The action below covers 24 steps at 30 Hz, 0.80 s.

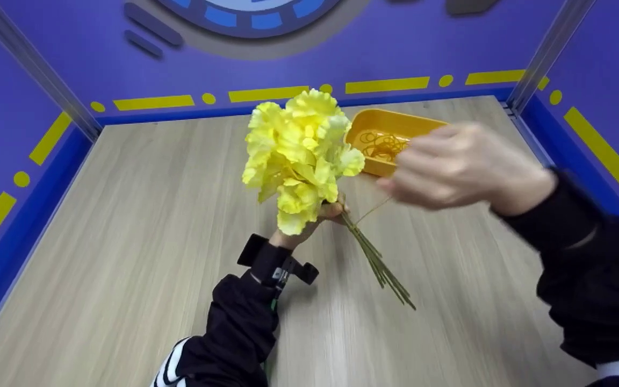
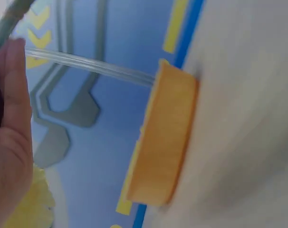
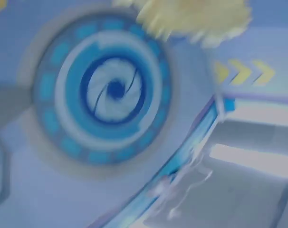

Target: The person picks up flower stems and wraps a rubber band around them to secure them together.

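In the head view a bunch of yellow artificial flowers (image 1: 304, 156) leans with its blooms up and left. Its thin green stems (image 1: 376, 258) slant down to the right. My left hand (image 1: 333, 210) grips the stems just below the blooms, partly hidden behind the petals. From the stems a thin rubber band (image 1: 373, 210) stretches up toward my right hand (image 1: 446, 166), which is curled, blurred and pulls the band's far end. In the left wrist view the left hand (image 2: 13, 123) wraps a stem. Blurred petals (image 3: 191, 19) top the right wrist view; the right hand is out of it.
A yellow-orange tray (image 1: 398, 119) holding several loose rubber bands (image 1: 382, 146) stands behind the right hand, near the back of the wood-grain table (image 1: 153, 231). Blue-purple panels (image 1: 277, 70) with yellow markings wall the table at the back and sides.
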Tool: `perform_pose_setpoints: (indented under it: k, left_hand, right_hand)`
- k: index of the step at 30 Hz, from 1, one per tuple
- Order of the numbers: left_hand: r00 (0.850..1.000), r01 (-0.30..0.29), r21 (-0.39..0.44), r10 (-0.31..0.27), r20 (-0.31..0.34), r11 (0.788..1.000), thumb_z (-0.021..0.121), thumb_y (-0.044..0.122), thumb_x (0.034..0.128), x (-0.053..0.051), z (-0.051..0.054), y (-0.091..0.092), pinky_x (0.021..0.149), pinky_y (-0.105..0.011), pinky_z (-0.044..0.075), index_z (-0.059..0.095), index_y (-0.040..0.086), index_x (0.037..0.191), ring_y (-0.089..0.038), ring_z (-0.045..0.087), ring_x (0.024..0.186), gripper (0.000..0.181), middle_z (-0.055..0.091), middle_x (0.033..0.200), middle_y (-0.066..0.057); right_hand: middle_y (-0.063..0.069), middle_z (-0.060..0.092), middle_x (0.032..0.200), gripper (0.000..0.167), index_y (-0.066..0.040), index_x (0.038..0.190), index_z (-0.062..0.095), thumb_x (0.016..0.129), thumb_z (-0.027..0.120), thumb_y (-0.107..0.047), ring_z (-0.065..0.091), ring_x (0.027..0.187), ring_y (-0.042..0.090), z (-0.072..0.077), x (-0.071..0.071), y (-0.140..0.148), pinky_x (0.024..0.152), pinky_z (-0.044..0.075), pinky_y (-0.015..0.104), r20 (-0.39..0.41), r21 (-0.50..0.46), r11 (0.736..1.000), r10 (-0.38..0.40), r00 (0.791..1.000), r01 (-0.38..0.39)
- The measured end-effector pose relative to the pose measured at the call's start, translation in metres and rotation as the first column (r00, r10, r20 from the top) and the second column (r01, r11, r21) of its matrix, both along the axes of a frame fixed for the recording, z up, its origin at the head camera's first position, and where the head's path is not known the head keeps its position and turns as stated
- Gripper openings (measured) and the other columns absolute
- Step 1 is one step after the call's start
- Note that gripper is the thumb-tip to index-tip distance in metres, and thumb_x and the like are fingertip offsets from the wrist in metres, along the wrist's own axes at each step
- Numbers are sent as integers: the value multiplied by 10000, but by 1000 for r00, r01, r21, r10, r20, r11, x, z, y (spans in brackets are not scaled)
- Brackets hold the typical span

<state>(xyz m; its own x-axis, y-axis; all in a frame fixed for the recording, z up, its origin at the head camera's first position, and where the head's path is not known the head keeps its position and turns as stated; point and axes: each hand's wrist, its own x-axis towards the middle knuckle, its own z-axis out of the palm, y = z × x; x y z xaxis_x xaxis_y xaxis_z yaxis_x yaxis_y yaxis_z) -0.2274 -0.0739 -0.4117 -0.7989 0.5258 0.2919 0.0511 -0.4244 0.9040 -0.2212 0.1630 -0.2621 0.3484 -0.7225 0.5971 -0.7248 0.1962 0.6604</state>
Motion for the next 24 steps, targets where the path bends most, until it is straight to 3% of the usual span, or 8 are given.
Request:
perform_pose_setpoints:
  k: [5, 10, 14, 16, 18, 22, 23, 24]
  left_hand:
    - [991, 131, -46, -132, -30, 990, 864, 530, 800, 19, 26, -3, 731, -208, 595, 685, 183, 867, -64, 687, 823, 396, 704, 858, 90]
    - [975, 221, 124, -224, 8, 967, 845, 467, 852, 20, 12, -7, 736, -181, 574, 643, 193, 887, -61, 665, 837, 342, 691, 889, 88]
    - [977, 161, 325, -198, 84, 932, 832, 345, 880, 19, 1, -8, 758, -187, 608, 634, 133, 906, -70, 673, 834, 291, 692, 907, 33]
    - [980, 106, 413, -165, 110, 905, 825, 278, 884, 22, 2, -7, 789, -211, 628, 649, 90, 926, -89, 701, 862, 261, 707, 931, -2]
    - [986, 32, 469, -104, 130, 882, 813, 227, 895, 25, 7, -4, 811, -230, 637, 657, 65, 935, -104, 721, 885, 228, 720, 943, -19]
    - [976, -140, 531, 27, 214, 836, 834, 172, 871, 29, 18, 4, 846, -254, 638, 659, 46, 922, -117, 742, 887, 221, 731, 935, -46]
    - [969, -189, 538, 66, 240, 822, 851, 166, 851, 28, 20, 6, 849, -260, 638, 656, 40, 915, -124, 746, 878, 241, 732, 924, -54]
    - [958, -239, 543, 104, 267, 805, 871, 163, 824, 27, 20, 7, 847, -265, 639, 653, 35, 907, -131, 750, 869, 266, 731, 912, -62]
  right_hand:
    - [7, 222, 487, 607, -135, 541, 234, 1050, 546, -244, 165, 408, 183, 9, -25, 29, 369, 71, 344, 7, -312, 950, 36, 999, -32]
    - [68, 350, 474, 615, -81, 527, 339, 1070, 536, -295, 293, 399, 269, -18, -49, 48, 340, 187, 424, 126, -410, 911, 5, 992, 47]
    - [85, 478, 492, 612, -64, 542, 454, 1090, 518, -328, 386, 392, 274, -63, -72, 55, 330, 258, 425, 289, -402, 911, 26, 957, 96]
    - [101, 593, 557, 591, -49, 593, 566, 1099, 506, -347, 510, 437, 287, -91, -81, 56, 362, 387, 413, 413, -328, 935, 18, 911, 131]
    - [120, 710, 690, 459, -44, 709, 690, 1076, 568, -292, 651, 561, 299, -119, -83, 54, 478, 545, 409, 565, -206, 966, -11, 825, 154]
    - [144, 782, 965, 113, -19, 993, 779, 973, 688, -85, 733, 828, 283, -159, -72, 36, 706, 626, 343, 819, 17, 991, -89, 566, 131]
    - [139, 773, 1001, 153, -19, 1080, 766, 991, 642, -38, 713, 825, 256, -164, -67, 29, 731, 614, 303, 767, 122, 978, -203, 609, 171]
    - [140, 768, 1030, 169, -13, 1112, 757, 991, 638, -19, 705, 845, 253, -169, -62, 21, 729, 598, 262, 820, 120, 982, -181, 543, 147]
